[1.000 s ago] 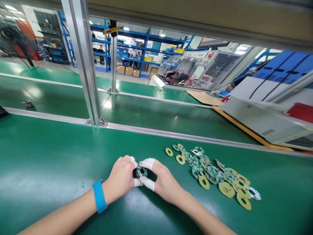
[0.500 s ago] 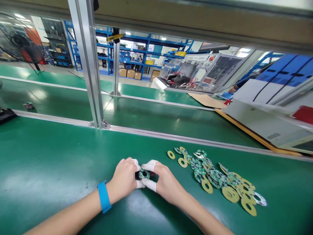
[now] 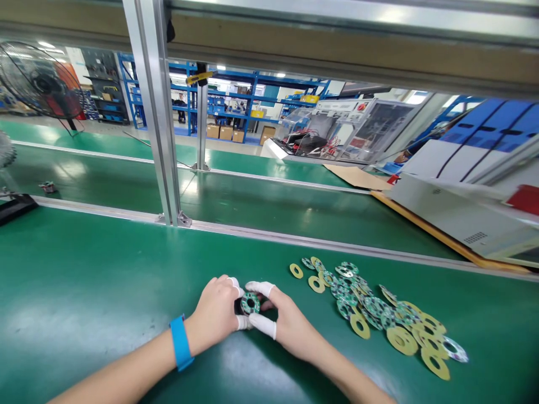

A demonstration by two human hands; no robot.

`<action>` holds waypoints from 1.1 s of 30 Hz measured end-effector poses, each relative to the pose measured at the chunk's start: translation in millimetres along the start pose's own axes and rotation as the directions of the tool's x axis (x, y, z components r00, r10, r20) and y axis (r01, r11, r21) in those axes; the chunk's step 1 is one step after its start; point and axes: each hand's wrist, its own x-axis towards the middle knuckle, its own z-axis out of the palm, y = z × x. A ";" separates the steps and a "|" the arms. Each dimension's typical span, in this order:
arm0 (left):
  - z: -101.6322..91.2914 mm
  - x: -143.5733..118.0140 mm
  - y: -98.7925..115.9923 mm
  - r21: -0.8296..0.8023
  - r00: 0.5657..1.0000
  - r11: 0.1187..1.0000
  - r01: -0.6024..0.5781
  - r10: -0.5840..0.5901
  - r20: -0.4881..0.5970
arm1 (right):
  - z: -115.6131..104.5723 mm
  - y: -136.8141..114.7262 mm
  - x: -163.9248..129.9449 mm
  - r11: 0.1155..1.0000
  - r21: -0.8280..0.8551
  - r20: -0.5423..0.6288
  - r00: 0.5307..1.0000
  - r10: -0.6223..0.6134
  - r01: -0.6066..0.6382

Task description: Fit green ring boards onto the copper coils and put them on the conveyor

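Standing at the far left, a black wire-guard fan is facing across the green belts, and below it a dark flat object is lying at the edge of the near green work surface. Rising from the metal rail between the surfaces, an aluminium upright post is splitting the view of the blue shelving far behind. Nearer the middle, the left hand, with a blue wristband on its wrist, is resting on the green surface and curling its white-capped fingertips around a small dark round part. Sitting on top of that part, a green ring-shaped circuit board is being pinched from both sides, so both hands are closing on the same small stack. The right hand is meeting the left one, pressing its capped forefinger and thumb against the ring's right edge. Lying just to the right of the hands, a loose pile of ring boards is spreading across the surface, some showing green faces and others yellow. Beyond them, at the far right, white equipment casings are sitting on a brown board, with a clear-covered machine further back.
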 end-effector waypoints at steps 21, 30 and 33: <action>5.7 -22.0 20.5 0.352 0.924 0.858 -0.373 0.377 0.060 | 1.4 4.7 3.2 0.997 0.073 0.021 1.000 0.012 -0.013; 10.6 -27.5 20.7 0.427 0.896 0.807 -0.409 0.444 0.018 | -14.2 8.0 7.7 0.976 0.196 0.139 0.988 0.066 -0.093; -1.8 -21.9 20.7 0.253 0.935 0.905 -0.342 0.356 -0.010 | -24.3 8.0 10.9 0.961 0.248 0.078 0.991 0.108 -0.124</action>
